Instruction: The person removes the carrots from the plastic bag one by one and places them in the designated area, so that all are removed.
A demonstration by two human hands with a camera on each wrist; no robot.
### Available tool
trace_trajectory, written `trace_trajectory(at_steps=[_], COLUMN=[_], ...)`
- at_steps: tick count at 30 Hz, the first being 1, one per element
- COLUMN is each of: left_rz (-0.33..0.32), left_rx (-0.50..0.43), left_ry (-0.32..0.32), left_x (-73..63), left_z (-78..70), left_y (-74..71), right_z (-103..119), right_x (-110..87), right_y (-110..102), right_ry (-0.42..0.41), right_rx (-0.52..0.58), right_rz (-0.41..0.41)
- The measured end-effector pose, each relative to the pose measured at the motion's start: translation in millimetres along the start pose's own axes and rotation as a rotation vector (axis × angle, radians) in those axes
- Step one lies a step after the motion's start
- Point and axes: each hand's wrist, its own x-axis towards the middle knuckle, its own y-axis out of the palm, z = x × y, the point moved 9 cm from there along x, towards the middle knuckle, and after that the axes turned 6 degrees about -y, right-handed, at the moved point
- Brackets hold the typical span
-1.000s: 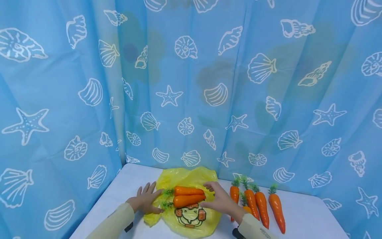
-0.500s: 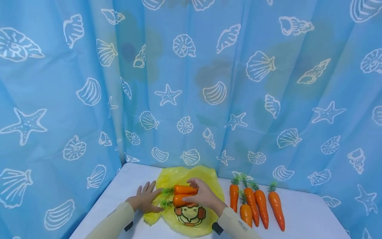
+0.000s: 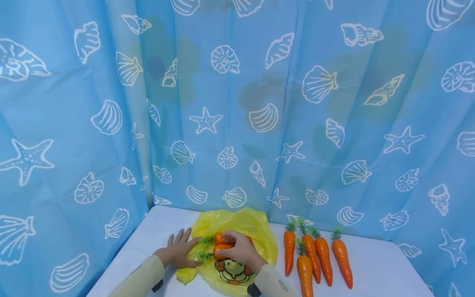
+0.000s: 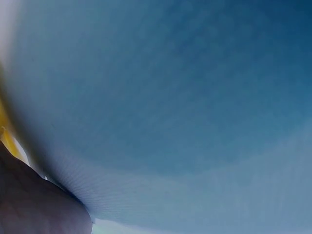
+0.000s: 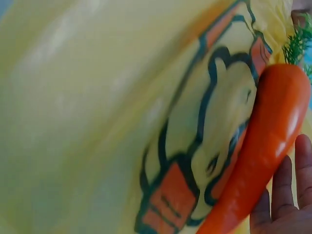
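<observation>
Two orange carrots with green leafy tops lie side by side on a flat yellow plastic bag (image 3: 256,218). The upper carrot (image 3: 219,238) and lower carrot (image 3: 221,250) are partly covered by my right hand (image 3: 243,249), arched over them with the thumb by the lower one. In the right wrist view, extended fingers (image 5: 282,190) reach beside one carrot (image 5: 273,131); whether they grip it is unclear. My left hand (image 3: 177,249) spreads its fingers at the bag's left edge, thumb on the yellow plastic. Only a dark part of that hand (image 4: 39,204) shows in the left wrist view.
Several more carrots lie to the right of the bag on the white table (image 3: 375,264), including a shorter-looking front carrot (image 3: 305,274) and a far-right carrot (image 3: 342,260). A blue shell-patterned curtain (image 3: 237,103) hangs behind and to the left.
My right hand has moved left from the bag's right side to over the two carrots. The front carrot on the right has come into view. My left hand stays put.
</observation>
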Motion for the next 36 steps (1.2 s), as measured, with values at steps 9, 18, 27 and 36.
trace_trajectory(at_steps=[9,18,27,36], left_rz=[0.007,0.015,0.013,0.014], left_rx=[-0.007,0.009,0.015,-0.016], left_ry=[-0.006,0.002,-0.009,-0.014], left_x=[-2.2,-9.0,-4.2,-2.1], left_z=[0.9,-0.5,-6.0,-2.3], left_y=[1.4,1.1,-2.9,-1.2], right_z=[-11.8,-20.6,-21.8,-19.0], right_x=[-0.2,-4.4,-1.1,-1.8], right_y=[13.6,20.6,18.1,20.5], right_ry=[0.021,0.05,0.094,0.125], right_rx=[-0.121,-0.465,-0.628,-0.622], right_rz=[0.014,0.025,0.091,0.104])
